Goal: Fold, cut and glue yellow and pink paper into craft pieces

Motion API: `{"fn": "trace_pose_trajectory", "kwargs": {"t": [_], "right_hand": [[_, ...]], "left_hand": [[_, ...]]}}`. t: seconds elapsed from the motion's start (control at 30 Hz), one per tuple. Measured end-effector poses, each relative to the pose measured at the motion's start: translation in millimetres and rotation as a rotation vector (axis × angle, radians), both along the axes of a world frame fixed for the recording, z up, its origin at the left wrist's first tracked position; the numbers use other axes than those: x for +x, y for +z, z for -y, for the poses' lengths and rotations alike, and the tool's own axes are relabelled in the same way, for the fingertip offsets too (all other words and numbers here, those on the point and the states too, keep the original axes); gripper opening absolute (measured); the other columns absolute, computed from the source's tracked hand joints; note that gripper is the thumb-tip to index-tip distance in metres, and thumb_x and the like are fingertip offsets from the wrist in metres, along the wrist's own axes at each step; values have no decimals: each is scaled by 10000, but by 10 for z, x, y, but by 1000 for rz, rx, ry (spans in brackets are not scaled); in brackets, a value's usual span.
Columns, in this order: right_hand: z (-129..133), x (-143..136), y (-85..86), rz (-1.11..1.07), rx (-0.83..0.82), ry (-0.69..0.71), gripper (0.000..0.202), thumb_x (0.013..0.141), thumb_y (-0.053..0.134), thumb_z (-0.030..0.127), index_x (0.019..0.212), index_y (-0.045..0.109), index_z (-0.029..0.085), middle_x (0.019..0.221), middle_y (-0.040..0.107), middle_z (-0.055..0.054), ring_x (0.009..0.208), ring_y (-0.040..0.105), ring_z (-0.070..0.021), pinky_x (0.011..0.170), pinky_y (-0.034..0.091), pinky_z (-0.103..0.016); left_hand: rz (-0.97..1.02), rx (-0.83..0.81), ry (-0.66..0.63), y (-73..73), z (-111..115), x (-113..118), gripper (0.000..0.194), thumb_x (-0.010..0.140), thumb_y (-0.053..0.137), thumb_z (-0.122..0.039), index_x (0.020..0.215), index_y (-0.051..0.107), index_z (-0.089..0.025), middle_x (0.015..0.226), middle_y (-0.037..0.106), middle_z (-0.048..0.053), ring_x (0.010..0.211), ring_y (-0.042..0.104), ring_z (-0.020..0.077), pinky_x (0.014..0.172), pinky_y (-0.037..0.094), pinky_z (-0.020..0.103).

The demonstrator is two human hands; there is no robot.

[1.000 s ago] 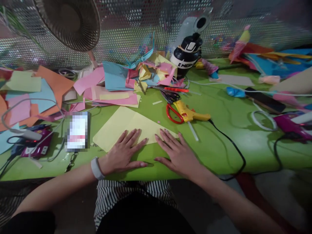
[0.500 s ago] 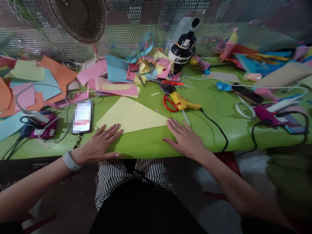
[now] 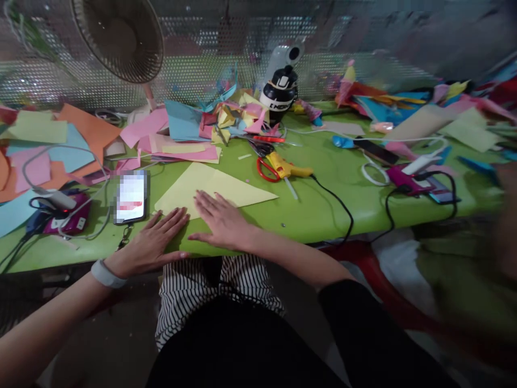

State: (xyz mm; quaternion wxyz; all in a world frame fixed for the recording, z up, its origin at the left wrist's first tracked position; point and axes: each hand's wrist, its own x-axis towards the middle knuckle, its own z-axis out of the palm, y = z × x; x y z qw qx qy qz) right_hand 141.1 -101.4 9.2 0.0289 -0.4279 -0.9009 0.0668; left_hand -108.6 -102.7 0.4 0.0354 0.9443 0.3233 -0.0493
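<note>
A pale yellow sheet of paper (image 3: 183, 186), folded to a kite-like triangle, lies flat on the green table (image 3: 315, 215) before me. My left hand (image 3: 159, 237) rests flat on the paper's lower left edge, fingers stretched out and thumb on the table. On the middle of the paper's near edge lies my right hand (image 3: 220, 221), also flat with its fingers extended, covering part of that edge. The paper's pointed end reaches out to the right, past my right hand. Neither hand grips anything.
A yellow glue gun (image 3: 285, 166) and red-handled scissors (image 3: 267, 170) lie behind the paper's tip. To the left are a phone (image 3: 131, 196) and a purple power strip (image 3: 72, 215). Coloured paper scraps (image 3: 186, 121), a bottle (image 3: 278, 94) and a fan (image 3: 121, 37) stand farther back.
My right hand has slid left from the paper's right tip to the middle of its near edge. The left hand stays at the lower left edge. The view has turned slightly right.
</note>
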Motion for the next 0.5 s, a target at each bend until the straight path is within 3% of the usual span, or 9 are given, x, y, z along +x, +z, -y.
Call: {"fn": "trace_pose_trajectory", "kwargs": {"t": [0.1,0.33,0.43,0.5], "right_hand": [[-66,11,-119,17,-50,5,1013,905,153,783,1561,213,14,1632,135,-168,1531,102,-277,1254,88,-464],[190,1103,-400,26,-3,-352,1065,888,138,801,1536,256,-35,1604,204,-230,1514,170,-321,1242,130,-503],[264,1333,-363,-14,23,-530,1041,894,218,793,1485,369,-50,1550,330,-273,1467,293,-377,1212,212,-556],[378,1361,-212,-150,79,-580,931,913,296,750,1428,482,-3,1483,454,-266,1401,412,-399,1172,295,-586]], "left_hand": [[10,28,-19,-8,-22,-19,905,936,356,-711,1596,-21,-220,1652,123,116,1517,173,295,1224,104,499],[38,84,-42,-25,-30,-12,947,921,400,-711,1592,-71,-234,1648,163,118,1493,252,316,1213,141,506],[48,90,-44,-37,-32,-21,955,920,406,-710,1589,-85,-237,1647,167,122,1492,255,316,1214,137,505],[47,75,-39,-43,-37,-30,935,932,395,-697,1588,-90,-241,1649,157,121,1498,236,314,1215,130,508]]}}
